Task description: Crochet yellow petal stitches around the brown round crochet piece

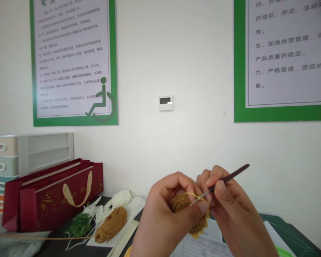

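Note:
My left hand (171, 210) is closed around a small crocheted piece (179, 202) in brown and yellow, whose lower yellow edge shows below the thumb. Between the fingers of my right hand (224, 194) is a crochet hook (234, 174) with a dark handle, tilted up to the right. Its metal tip lies at the top edge of the crocheted piece, by my left thumb. A thin yellow yarn strand (192, 194) runs from the left forefinger to the hook. Part of the piece is hidden behind my left hand.
On the dark table at left lie a brown yarn ball (111, 224), a white yarn ball (121, 198) and green yarn (79, 225). Red gift bags (61, 200) stand beside a drawer unit (49, 148). Printed paper (200, 246) and a green cutting mat (289, 232) lie near my hands.

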A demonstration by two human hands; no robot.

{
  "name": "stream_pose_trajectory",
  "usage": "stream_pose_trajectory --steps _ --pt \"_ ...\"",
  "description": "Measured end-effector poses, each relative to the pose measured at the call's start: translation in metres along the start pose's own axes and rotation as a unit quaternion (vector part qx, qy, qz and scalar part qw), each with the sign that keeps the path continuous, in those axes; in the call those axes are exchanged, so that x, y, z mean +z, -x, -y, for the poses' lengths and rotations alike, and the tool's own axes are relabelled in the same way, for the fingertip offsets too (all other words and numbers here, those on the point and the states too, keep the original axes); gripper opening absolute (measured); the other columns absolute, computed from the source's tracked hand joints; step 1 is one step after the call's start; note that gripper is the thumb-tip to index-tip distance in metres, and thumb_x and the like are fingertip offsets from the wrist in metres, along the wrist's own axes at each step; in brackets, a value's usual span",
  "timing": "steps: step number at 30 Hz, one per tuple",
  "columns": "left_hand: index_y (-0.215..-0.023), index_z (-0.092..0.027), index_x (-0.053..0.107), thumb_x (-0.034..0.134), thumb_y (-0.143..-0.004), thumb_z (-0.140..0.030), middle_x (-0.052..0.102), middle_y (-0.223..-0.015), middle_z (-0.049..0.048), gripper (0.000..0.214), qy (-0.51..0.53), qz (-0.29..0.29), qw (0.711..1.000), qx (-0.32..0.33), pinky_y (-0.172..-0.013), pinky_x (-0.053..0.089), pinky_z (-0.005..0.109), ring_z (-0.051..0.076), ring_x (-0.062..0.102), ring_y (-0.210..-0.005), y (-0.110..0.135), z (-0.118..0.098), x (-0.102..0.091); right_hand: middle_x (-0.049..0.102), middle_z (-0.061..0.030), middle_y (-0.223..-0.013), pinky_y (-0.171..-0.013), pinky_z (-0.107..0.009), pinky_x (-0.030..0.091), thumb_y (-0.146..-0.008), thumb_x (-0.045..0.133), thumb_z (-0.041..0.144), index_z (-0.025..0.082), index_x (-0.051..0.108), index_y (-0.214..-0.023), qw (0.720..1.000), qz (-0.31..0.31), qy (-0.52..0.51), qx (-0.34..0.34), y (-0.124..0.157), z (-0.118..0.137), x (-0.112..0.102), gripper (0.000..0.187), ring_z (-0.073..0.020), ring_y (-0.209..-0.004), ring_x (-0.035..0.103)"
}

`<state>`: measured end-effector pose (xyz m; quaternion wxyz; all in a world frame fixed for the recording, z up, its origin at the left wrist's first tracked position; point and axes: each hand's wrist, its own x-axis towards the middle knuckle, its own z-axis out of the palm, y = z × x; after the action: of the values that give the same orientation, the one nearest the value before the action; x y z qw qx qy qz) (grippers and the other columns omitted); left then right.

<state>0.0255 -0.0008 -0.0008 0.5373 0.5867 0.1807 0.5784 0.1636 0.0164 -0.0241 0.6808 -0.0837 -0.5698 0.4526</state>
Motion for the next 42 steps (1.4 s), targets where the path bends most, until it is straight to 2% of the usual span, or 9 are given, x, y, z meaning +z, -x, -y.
stream_pose_trajectory --steps 5,11,16,20,25,32,36,39,42 --pt "-0.079 -0.020 0.057 0.087 -0.076 -0.015 0.062 -0.082 -0.0028 0.030 0.001 0.016 1.000 0.014 -0.066 0.046 0.021 0.010 0.057 -0.075 -0.006 0.005 0.001 0.070 -0.0041 -0.091 -0.079 -0.030 0.054 -0.097 0.064 0.035 0.026 0.072 -0.092 0.983 -0.033 0.113 -0.139 0.000 -0.010 -0.001 0.013 -0.0184 -0.089 0.066" --pt "-0.098 -0.018 0.068 0.082 -0.082 -0.023 0.071 -0.120 0.0112 0.021 0.077 -0.017 0.988 0.134 -0.105 0.051 0.037 0.023 0.066 -0.112 -0.015 -0.001 -0.015 0.064 0.0021 -0.077 -0.053 -0.021 0.049 -0.088 0.075 0.043 0.026 0.066 -0.086 0.990 -0.102 -0.096 0.027 -0.005 -0.004 -0.011 0.020 -0.0114 -0.061 0.057" --pt "-0.094 -0.023 0.067 0.075 -0.081 -0.019 0.071 -0.109 0.0051 0.016 0.050 -0.070 0.991 0.102 -0.065 0.049 0.011 0.009 0.064 -0.089 -0.016 -0.007 -0.039 0.063 0.0021 -0.080 -0.062 -0.023 0.057 -0.084 0.080 0.037 0.025 0.068 -0.080 0.974 -0.120 -0.185 0.050 -0.023 -0.010 -0.042 0.017 -0.0109 -0.068 0.062" --pt "-0.099 -0.018 0.075 0.090 -0.058 -0.009 0.066 -0.084 0.0021 0.045 -0.121 -0.037 0.991 0.034 -0.054 0.045 0.018 0.011 0.054 -0.068 -0.022 -0.002 -0.057 0.066 0.0055 -0.075 -0.071 -0.021 0.061 -0.078 0.085 0.028 0.026 0.070 -0.073 0.963 -0.166 -0.209 0.018 -0.032 -0.009 -0.071 0.016 -0.0084 -0.071 0.067" --pt "-0.116 -0.017 0.067 0.068 -0.095 -0.028 0.069 -0.116 0.0083 0.024 -0.319 -0.211 0.924 -0.002 -0.078 0.060 0.040 0.022 0.068 -0.094 -0.039 0.014 -0.098 0.073 0.0105 -0.071 -0.066 -0.020 0.061 -0.074 0.083 0.014 0.027 0.071 -0.065 0.955 -0.214 -0.201 -0.032 -0.031 0.018 -0.102 0.020 -0.0068 -0.065 0.069" --pt "-0.131 -0.018 0.062 0.066 -0.097 -0.034 0.064 -0.133 0.0118 0.038 -0.350 -0.437 0.829 0.002 -0.090 0.059 0.050 0.028 0.067 -0.110 -0.029 0.004 -0.163 0.075 0.0135 -0.065 -0.052 -0.028 0.044 -0.095 0.043 0.006 0.021 0.070 -0.057 0.949 -0.239 -0.195 -0.057 -0.024 0.047 -0.115 0.049 -0.0053 -0.057 0.067" --pt "-0.127 -0.018 0.063 0.066 -0.097 -0.034 0.066 -0.128 0.0111 0.035 -0.280 -0.409 0.860 0.125 -0.087 0.059 0.047 0.026 0.068 -0.105 -0.027 -0.001 -0.135 0.071 0.0120 -0.064 -0.058 -0.016 0.057 -0.083 0.072 0.010 0.023 0.066 -0.062 0.942 -0.248 -0.206 -0.087 -0.027 0.036 -0.105 0.026 -0.0047 -0.059 0.068" --pt "-0.098 -0.019 0.063 0.066 -0.092 -0.023 0.068 -0.104 0.0055 0.008 -0.192 -0.281 0.914 0.220 -0.082 0.058 0.036 0.020 0.066 -0.094 -0.031 0.006 -0.073 0.070 0.0057 -0.074 -0.060 -0.020 0.060 -0.077 0.084 0.017 0.023 0.067 -0.071 0.958 -0.210 -0.191 -0.044 -0.026 0.022 -0.086 0.018 -0.0085 -0.065 0.066" --pt "-0.106 -0.024 0.061 0.067 -0.089 -0.024 0.066 -0.114 0.0068 0.019 -0.125 -0.120 0.953 0.246 -0.086 0.060 0.036 0.021 0.063 -0.106 -0.029 0.020 -0.011 0.062 0.0036 -0.071 -0.054 -0.021 0.056 -0.074 0.089 0.034 0.022 0.069 -0.078 0.968 -0.171 -0.182 0.011 -0.024 0.012 -0.067 0.024 -0.0101 -0.060 0.059"
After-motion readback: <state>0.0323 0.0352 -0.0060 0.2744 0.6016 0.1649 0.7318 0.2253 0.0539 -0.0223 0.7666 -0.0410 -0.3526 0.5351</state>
